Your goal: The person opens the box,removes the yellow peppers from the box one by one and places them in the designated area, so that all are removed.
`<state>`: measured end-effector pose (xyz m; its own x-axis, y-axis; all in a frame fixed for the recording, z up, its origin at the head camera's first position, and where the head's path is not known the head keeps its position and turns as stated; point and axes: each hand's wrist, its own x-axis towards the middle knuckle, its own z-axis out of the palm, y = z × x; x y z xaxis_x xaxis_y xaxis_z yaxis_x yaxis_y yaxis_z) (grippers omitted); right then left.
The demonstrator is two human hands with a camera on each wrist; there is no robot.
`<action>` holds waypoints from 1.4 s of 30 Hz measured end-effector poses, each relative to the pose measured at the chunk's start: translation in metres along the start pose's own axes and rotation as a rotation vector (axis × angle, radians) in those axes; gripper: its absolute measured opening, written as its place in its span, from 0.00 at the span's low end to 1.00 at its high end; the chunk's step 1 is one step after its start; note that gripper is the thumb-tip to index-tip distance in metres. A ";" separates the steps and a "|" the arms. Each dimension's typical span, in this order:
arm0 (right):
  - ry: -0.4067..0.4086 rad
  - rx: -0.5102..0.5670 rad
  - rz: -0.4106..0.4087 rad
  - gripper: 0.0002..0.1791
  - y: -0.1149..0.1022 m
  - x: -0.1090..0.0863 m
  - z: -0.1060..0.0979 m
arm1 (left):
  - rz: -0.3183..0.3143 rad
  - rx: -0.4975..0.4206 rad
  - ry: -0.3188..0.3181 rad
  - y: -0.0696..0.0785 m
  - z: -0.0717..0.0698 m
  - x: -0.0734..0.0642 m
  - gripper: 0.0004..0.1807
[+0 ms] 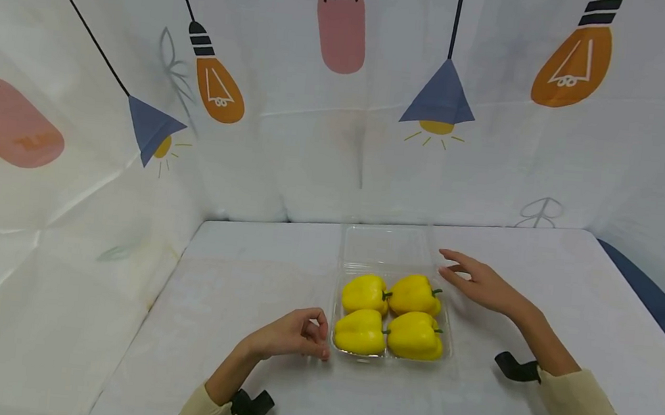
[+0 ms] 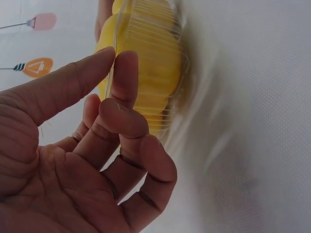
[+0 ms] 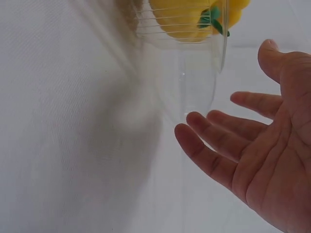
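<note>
Several yellow bell peppers (image 1: 415, 335) with green stems lie in two rows inside a clear plastic clamshell container (image 1: 448, 330). Its clear lid (image 1: 386, 246) is folded back, away from me, on the table. At the container's near left corner, my left hand (image 1: 296, 333) pinches the rim between thumb and index finger; the left wrist view shows the thumb tip (image 2: 109, 54) on that edge, the other fingers loosely bent. My right hand (image 1: 476, 283) hovers at the right, beside the lid hinge, its fingers relaxed and spread. Nothing is in it.
A white-covered table (image 1: 245, 259) holds the container near its middle. White curtains (image 1: 290, 151) printed with lamps and bulbs hang behind and at the left. Something dark blue (image 1: 656, 302) is beyond the right table edge. Black wrist mounts (image 1: 517, 367) sit at both sleeves.
</note>
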<state>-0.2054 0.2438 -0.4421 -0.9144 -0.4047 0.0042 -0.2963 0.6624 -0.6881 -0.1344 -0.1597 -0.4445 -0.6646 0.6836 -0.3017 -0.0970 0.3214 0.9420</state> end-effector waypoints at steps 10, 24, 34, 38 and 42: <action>-0.039 -0.031 -0.030 0.37 -0.006 -0.017 -0.003 | -0.006 0.009 0.004 0.000 -0.001 0.001 0.15; -0.111 -0.023 -0.047 0.46 -0.017 -0.040 -0.002 | 0.000 0.017 0.002 0.000 0.000 0.001 0.15; -0.183 -0.004 -0.021 0.52 -0.021 -0.050 0.004 | 0.011 0.035 0.009 0.000 0.000 0.001 0.16; -0.201 -0.003 -0.016 0.54 -0.021 -0.054 0.006 | 0.014 0.036 0.008 0.000 0.001 0.001 0.16; -0.216 0.003 -0.018 0.57 -0.022 -0.057 0.008 | 0.017 0.033 0.006 0.000 0.001 0.001 0.16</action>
<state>-0.1448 0.2470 -0.4329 -0.8286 -0.5423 -0.1393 -0.3106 0.6523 -0.6914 -0.1341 -0.1585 -0.4448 -0.6703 0.6853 -0.2848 -0.0616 0.3311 0.9416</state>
